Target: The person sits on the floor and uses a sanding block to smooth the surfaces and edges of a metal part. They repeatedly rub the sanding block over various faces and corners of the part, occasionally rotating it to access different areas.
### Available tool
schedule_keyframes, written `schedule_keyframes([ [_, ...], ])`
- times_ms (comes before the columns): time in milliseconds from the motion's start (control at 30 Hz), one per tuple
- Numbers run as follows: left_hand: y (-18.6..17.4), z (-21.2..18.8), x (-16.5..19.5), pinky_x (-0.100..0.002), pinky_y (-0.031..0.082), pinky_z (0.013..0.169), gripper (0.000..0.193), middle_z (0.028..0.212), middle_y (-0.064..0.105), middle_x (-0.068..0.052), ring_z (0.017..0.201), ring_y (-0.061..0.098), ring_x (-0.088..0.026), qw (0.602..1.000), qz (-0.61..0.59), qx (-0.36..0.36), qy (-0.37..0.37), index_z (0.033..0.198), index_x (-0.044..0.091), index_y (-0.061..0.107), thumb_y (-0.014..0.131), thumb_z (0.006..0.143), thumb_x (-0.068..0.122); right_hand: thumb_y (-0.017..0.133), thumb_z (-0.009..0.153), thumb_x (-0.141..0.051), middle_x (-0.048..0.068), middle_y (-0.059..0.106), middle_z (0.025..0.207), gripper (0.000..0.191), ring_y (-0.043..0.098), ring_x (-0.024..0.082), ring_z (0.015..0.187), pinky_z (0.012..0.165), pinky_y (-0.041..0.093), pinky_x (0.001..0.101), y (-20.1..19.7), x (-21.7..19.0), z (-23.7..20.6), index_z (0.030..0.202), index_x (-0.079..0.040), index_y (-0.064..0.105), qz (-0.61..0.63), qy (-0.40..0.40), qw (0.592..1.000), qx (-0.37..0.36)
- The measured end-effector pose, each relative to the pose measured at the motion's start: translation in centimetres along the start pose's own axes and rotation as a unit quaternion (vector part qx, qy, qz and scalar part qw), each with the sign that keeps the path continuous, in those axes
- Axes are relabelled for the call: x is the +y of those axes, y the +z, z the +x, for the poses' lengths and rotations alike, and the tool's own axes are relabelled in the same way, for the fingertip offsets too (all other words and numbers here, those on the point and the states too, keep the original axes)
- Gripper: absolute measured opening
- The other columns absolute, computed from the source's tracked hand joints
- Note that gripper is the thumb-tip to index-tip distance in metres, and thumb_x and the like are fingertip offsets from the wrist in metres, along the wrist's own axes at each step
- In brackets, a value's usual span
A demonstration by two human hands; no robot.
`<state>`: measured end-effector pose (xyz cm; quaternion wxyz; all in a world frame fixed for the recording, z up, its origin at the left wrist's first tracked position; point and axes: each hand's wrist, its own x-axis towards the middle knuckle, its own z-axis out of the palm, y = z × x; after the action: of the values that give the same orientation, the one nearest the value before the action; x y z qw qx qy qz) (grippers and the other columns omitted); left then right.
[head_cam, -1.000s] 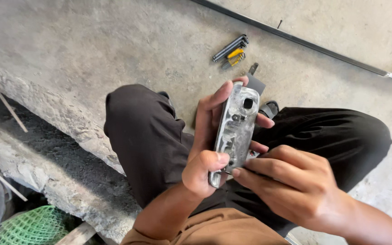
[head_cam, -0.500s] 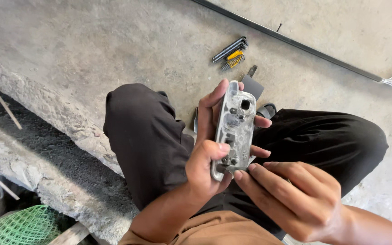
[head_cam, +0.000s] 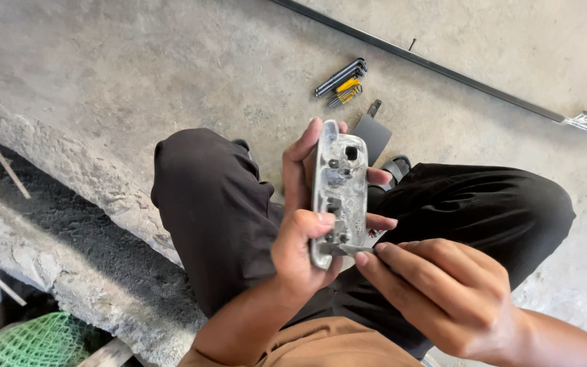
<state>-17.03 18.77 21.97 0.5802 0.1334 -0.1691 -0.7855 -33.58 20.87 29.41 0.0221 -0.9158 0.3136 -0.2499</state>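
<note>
At the frame's centre, my left hand (head_cam: pixel 304 248) wraps its fingers around an upright grey metal casing (head_cam: pixel 339 190), thumb across its lower face. My right hand (head_cam: pixel 436 295), lower right, pinches what may be a thin blade (head_cam: pixel 346 250) against the casing's bottom.

metal housing (head_cam: pixel 340 194): back face and left edge hidden by the left hand (head_cam: pixel 300 238), which wraps around it.
small flat piece (head_cam: pixel 348 250): mostly covered by the right hand (head_cam: pixel 436 299) fingertips; kind unclear.
green mesh (head_cam: pixel 25 343): cut off by the bottom-left edge.
long dark bar (head_cam: pixel 436 66): runs out of the top edge.
hex key set (head_cam: pixel 342 81): individual keys too small to tell.
dark flat plate (head_cam: pixel 371 132): lower part hidden behind the housing.
</note>
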Motion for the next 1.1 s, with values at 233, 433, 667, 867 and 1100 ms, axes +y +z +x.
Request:
schedule_keyframes([
  [233, -0.2, 0.1, -0.2, -0.052, 0.062, 0.09, 0.091, 0.162, 0.03, -0.013, 0.131, 0.052, -0.038, 1.0, -0.01, -0.001, 0.0, 0.167, 0.021, 0.02, 0.049, 0.082, 0.014, 0.073, 0.063, -0.009, 0.011, 0.069, 0.096, 0.045, 0.068, 0.02, 0.077, 0.061, 0.056, 0.0326, 0.1, 0.0, 0.4, 0.107, 0.001, 0.078, 0.01, -0.006, 1.0, -0.011],
  [433, -0.1, 0.2, -0.5, -0.052, 0.062, 0.092, 0.09, 0.165, 0.029, -0.014, 0.132, 0.052, -0.04, 1.0, -0.013, 0.006, -0.009, 0.167, 0.019, 0.021, 0.048, 0.081, 0.014, 0.073, 0.063, -0.008, 0.011, 0.067, 0.098, 0.043, 0.067, 0.021, 0.076, 0.06, 0.054, 0.0316, -0.1, 0.2, 0.3, 0.106, 0.0, 0.076, 0.005, -0.02, 1.0, 0.007],
  [667, -0.1, 0.3, -0.3, -0.05, 0.061, 0.089, 0.093, 0.165, 0.027, -0.016, 0.129, 0.052, -0.039, 0.999, 0.022, -0.035, -0.026, 0.169, 0.017, 0.02, 0.049, 0.08, 0.016, 0.074, 0.067, -0.009, 0.011, 0.067, 0.101, 0.045, 0.067, 0.02, 0.077, 0.06, 0.054, 0.0326, -0.4, 0.8, -0.2, 0.111, 0.001, 0.075, 0.046, -0.015, 0.998, -0.028],
  [867, 0.2, 0.4, -0.4, -0.053, 0.062, 0.094, 0.094, 0.168, 0.025, -0.015, 0.133, 0.052, -0.041, 0.998, 0.048, -0.013, -0.028, 0.165, 0.016, 0.019, 0.051, 0.076, 0.016, 0.075, 0.065, -0.008, 0.01, 0.066, 0.098, 0.047, 0.063, 0.019, 0.073, 0.056, 0.05, 0.0315, -0.5, 1.0, -0.9, 0.112, 0.0, 0.074, 0.107, 0.037, 0.993, -0.043],
  [1100, 0.4, 0.2, -0.7, -0.049, 0.062, 0.093, 0.095, 0.169, 0.024, -0.016, 0.133, 0.052, -0.04, 0.995, 0.085, -0.037, -0.028, 0.166, 0.018, 0.018, 0.052, 0.077, 0.019, 0.078, 0.065, -0.002, 0.007, 0.064, 0.093, 0.044, 0.063, 0.02, 0.071, 0.062, 0.056, 0.0334, -0.4, 1.3, -1.5, 0.109, -0.002, 0.074, 0.173, 0.068, 0.982, -0.029],
])
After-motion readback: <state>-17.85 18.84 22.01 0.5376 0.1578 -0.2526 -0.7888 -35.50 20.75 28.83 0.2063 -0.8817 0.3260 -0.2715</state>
